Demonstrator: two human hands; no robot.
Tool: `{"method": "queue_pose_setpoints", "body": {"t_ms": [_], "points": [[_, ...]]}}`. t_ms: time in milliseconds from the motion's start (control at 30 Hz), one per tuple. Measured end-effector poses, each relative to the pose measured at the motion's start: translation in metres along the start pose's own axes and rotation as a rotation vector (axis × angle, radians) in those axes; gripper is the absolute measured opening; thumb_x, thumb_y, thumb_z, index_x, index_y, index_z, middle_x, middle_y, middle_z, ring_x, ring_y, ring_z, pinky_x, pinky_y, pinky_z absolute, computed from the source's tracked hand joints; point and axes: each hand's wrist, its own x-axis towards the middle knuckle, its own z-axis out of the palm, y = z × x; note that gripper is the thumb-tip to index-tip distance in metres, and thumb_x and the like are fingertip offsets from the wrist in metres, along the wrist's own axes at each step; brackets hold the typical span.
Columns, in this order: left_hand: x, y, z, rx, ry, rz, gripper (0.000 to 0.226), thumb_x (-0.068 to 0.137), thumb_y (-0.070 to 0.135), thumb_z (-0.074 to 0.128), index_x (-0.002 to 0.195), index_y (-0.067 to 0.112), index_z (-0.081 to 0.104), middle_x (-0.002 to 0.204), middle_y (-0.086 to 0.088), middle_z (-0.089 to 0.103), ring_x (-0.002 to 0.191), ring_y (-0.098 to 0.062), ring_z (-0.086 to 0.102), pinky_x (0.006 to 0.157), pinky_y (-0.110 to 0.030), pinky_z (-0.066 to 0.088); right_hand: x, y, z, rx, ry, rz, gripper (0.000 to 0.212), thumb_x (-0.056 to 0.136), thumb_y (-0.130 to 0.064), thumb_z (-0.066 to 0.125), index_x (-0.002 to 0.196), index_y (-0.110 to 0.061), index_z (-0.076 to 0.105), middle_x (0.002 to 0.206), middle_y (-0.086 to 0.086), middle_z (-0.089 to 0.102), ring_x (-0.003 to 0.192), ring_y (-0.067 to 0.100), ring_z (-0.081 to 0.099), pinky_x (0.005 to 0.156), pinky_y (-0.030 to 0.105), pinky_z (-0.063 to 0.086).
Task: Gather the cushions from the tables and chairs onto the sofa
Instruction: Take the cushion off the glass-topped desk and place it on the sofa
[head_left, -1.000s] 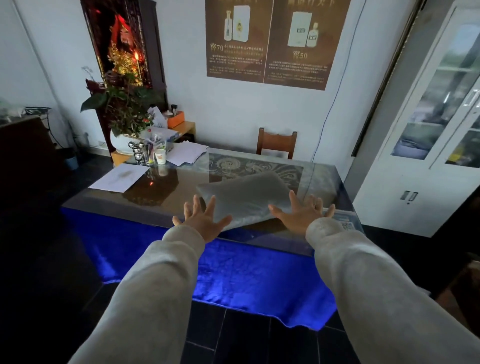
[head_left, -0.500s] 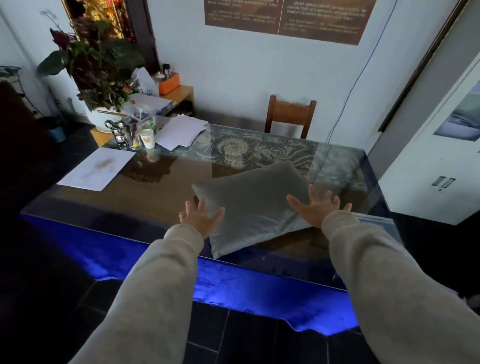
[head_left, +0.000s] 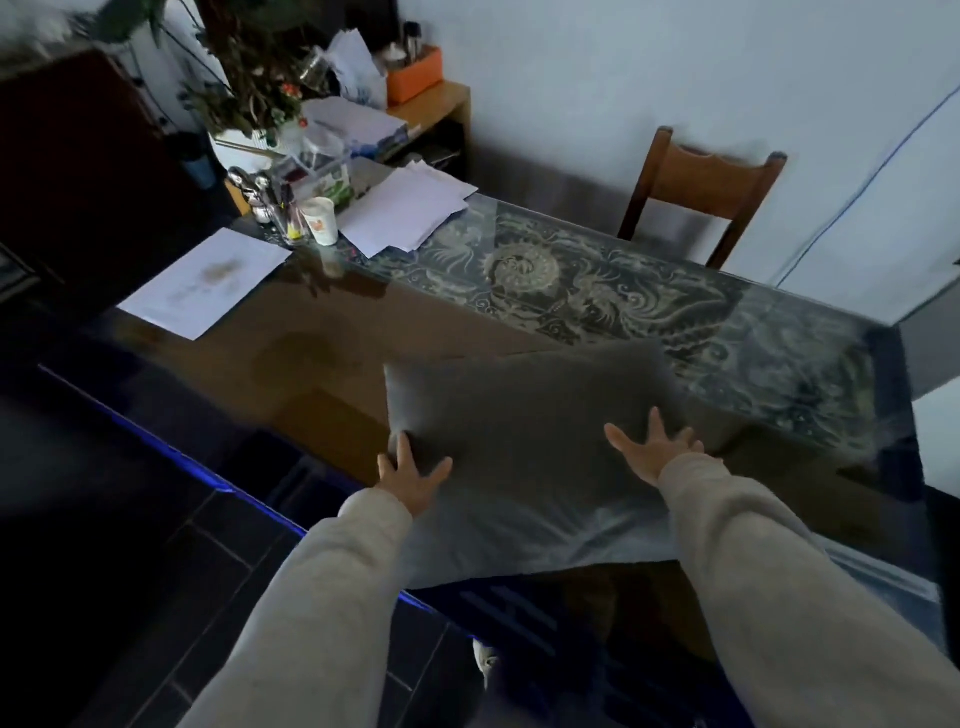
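A grey cushion lies flat on the glass-topped table, its near edge hanging over the table's front edge. My left hand rests with spread fingers on the cushion's left side. My right hand lies with spread fingers on its right part. Neither hand has closed around the fabric. Both arms wear light grey sleeves. No sofa is in view.
A wooden chair stands behind the table against the wall. Papers, a paper cup, a potted plant and clutter fill the table's far left. A blue cloth hangs below the front edge over dark floor tiles.
I have come closer to the table and look down more steeply. Both hands moved forward from just short of the cushion onto its two sides.
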Motion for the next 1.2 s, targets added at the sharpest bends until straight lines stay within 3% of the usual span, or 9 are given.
{"method": "queue_pose_setpoints", "body": {"t_ms": [233,433,567,700,900,967,1000,1100,1200], "points": [[0.036,0.023,-0.003,-0.213,0.085,-0.153,0.119,0.08,0.084,0.058,0.164,0.038,-0.013,0.171,-0.014,0.016,0.147,-0.042,0.039,0.11,-0.048,0.043,0.088,-0.008,-0.025,0.287,-0.032,0.053,0.111,0.078,-0.093,0.043,0.158,-0.047,-0.019,0.169,0.022,0.008,0.149,0.048,0.026,0.12,0.061,0.022],[0.037,0.023,-0.024,-0.33,0.161,-0.102,0.131,0.073,0.069,0.08,0.168,0.02,0.002,0.171,-0.006,0.027,0.15,-0.034,0.039,0.116,-0.049,0.042,0.111,-0.017,-0.03,0.42,0.024,0.107,0.132,0.064,-0.087,0.069,0.163,-0.037,-0.001,0.165,0.017,0.028,0.147,0.045,0.033,0.116,0.061,0.03],[0.019,0.015,-0.041,-0.309,0.254,-0.087,0.127,0.073,0.067,0.082,0.166,0.016,0.014,0.167,-0.008,0.035,0.147,-0.034,0.043,0.112,-0.046,0.045,0.097,-0.037,-0.035,0.441,0.138,0.023,0.131,0.063,-0.081,0.075,0.164,-0.029,0.011,0.164,0.015,0.034,0.146,0.042,0.036,0.117,0.059,0.031],[0.002,-0.007,-0.057,-0.372,0.32,-0.088,0.104,0.074,0.062,0.085,0.154,0.01,0.042,0.153,-0.011,0.052,0.137,-0.034,0.052,0.109,-0.047,0.048,0.066,-0.073,-0.042,0.461,0.16,-0.157,0.135,0.061,-0.074,0.084,0.164,-0.026,0.012,0.167,0.009,0.03,0.15,0.037,0.031,0.118,0.055,0.029],[-0.068,-0.108,-0.1,-0.597,0.544,-0.187,0.11,0.06,0.07,0.088,0.146,0.011,0.051,0.145,-0.012,0.054,0.129,-0.033,0.056,0.109,-0.044,0.047,-0.025,-0.17,-0.013,0.501,0.12,-0.362,0.146,0.055,-0.074,0.087,0.165,-0.023,0.005,0.165,0.012,0.032,0.148,0.036,0.037,0.115,0.054,0.033],[-0.127,-0.191,-0.122,-0.73,0.657,-0.247,0.112,0.057,0.071,0.088,0.146,0.014,0.051,0.144,-0.011,0.054,0.128,-0.033,0.057,0.109,-0.045,0.047,-0.092,-0.231,0.025,0.434,0.061,-0.502,0.145,0.053,-0.075,0.087,0.164,-0.021,0.011,0.161,0.013,0.038,0.144,0.038,0.042,0.113,0.054,0.037],[-0.125,-0.191,-0.124,-0.732,0.649,-0.23,0.111,0.055,0.071,0.088,0.145,0.015,0.052,0.141,-0.011,0.055,0.127,-0.032,0.057,0.109,-0.045,0.048,-0.097,-0.232,0.019,0.45,0.076,-0.494,0.144,0.051,-0.074,0.088,0.162,-0.017,0.017,0.158,0.014,0.042,0.141,0.038,0.045,0.112,0.053,0.038],[-0.191,-0.285,-0.135,-0.83,0.789,-0.291,0.097,0.058,0.067,0.089,0.134,0.017,0.057,0.132,-0.008,0.062,0.125,-0.032,0.059,0.106,-0.047,0.05,-0.18,-0.291,0.068,0.395,0.043,-0.646,0.131,0.049,-0.072,0.09,0.151,-0.01,0.037,0.148,0.016,0.053,0.133,0.04,0.053,0.108,0.05,0.042],[-0.257,-0.372,-0.137,-0.943,0.936,-0.352,0.073,0.063,0.055,0.094,0.117,0.022,0.058,0.115,0.001,0.065,0.117,-0.028,0.064,0.099,-0.04,0.053,-0.267,-0.338,0.12,0.337,-0.012,-0.792,0.123,0.05,-0.072,0.09,0.145,-0.009,0.043,0.145,0.017,0.055,0.132,0.041,0.053,0.108,0.051,0.042]]}}
